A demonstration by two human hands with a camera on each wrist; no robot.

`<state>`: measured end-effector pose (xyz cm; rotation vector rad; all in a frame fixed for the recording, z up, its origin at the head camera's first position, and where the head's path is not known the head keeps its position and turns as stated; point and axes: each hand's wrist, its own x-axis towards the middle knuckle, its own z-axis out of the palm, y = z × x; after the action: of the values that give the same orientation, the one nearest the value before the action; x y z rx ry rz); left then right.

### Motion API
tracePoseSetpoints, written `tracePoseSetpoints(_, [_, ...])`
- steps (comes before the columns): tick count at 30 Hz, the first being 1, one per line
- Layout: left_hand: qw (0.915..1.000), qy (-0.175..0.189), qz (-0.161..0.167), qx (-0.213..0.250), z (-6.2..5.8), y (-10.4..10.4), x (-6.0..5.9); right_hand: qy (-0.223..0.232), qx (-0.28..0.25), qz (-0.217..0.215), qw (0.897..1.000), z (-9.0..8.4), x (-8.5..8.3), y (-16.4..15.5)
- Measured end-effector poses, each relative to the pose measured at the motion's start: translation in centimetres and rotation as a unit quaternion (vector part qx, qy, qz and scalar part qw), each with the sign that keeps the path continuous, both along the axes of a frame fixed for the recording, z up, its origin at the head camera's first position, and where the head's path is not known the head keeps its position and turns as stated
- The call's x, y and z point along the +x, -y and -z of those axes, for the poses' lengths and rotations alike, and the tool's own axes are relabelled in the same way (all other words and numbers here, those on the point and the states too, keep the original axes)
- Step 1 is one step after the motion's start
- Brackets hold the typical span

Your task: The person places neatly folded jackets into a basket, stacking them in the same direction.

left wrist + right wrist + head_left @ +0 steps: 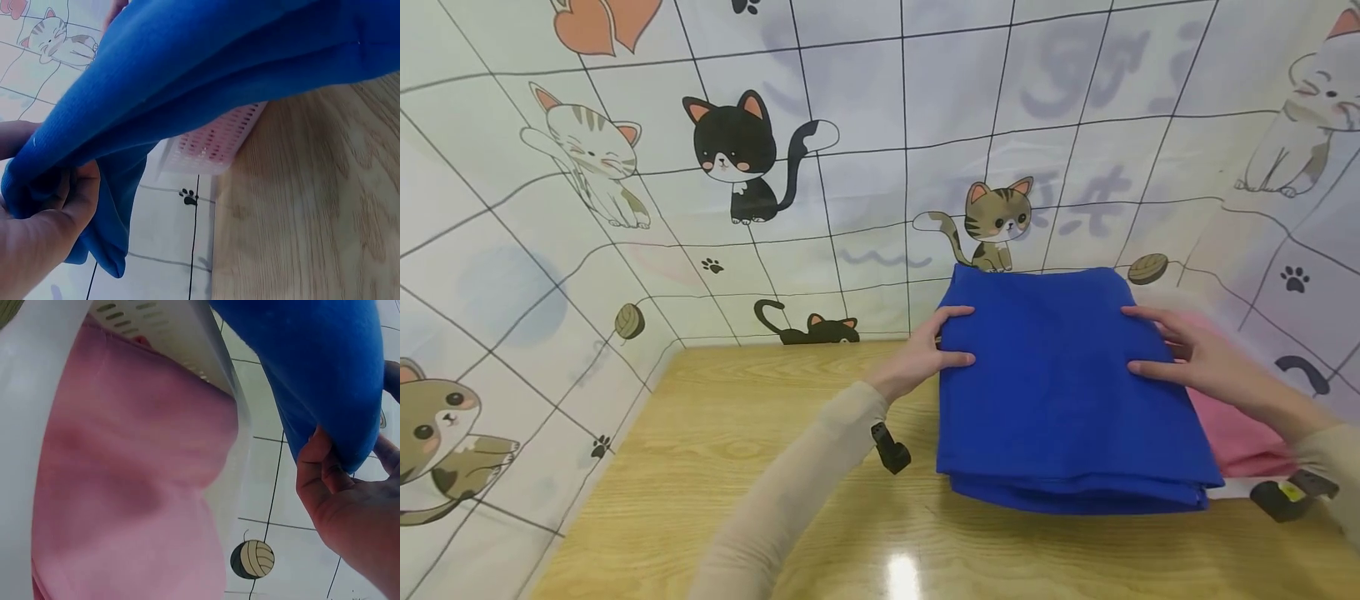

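Note:
A folded blue cloth (pixel 1060 383), several layers thick, is held between both hands in the head view. My left hand (pixel 916 360) grips its left edge, with the thumb and a finger on the near face. In the left wrist view the curled fingers (pixel 86 194) wrap the fold of fabric. On the opposite edge, my right hand (pixel 1202 357) pinches the cloth; its other fingers go behind it. The right wrist view shows the cloth's rounded end between the right fingers, beside a basket. The lower edge hangs in loose layers over the table.
A white perforated basket (pixel 215 350) stands at the right, partly hidden behind the blue cloth in the head view. Pink fabric (pixel 137 444) lies inside it. The wooden table (pixel 737 433) meets a cat-patterned wall covering (pixel 865 183) at the back and sides.

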<state>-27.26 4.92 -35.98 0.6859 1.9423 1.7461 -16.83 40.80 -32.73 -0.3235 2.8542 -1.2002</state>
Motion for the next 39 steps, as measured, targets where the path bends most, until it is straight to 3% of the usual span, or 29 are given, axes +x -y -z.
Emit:
tracePoseSetpoints(4, [1.0,0.005,-0.002,0.003,-0.1,-1.0,0.3,-0.008,0.015,-0.006,1.0,0.0,0.1,-0.7])
tracePoseSetpoints(15, [1.0,-0.001,0.005,-0.002,-0.4,-3.4,1.0,0.036,0.01,-0.01,0.999,-0.5,0.3,-2.5])
tracePoseSetpoints(21, [1.0,-0.007,0.005,0.003,-0.9,-5.1,1.3,0.05,0.047,0.005,0.998,-1.0,0.0,-3.4])
tracePoseSetpoints(33, [0.9996,0.008,0.005,0.028,-0.8,-7.7,1.8,0.01,0.076,0.014,0.997,-1.8,-1.1,-5.3])
tracePoseSetpoints(39, [0.9988,-0.008,0.027,0.042,-1.4,-9.4,2.5,-0.001,0.08,0.029,0.996,-2.2,-1.2,-6.6])
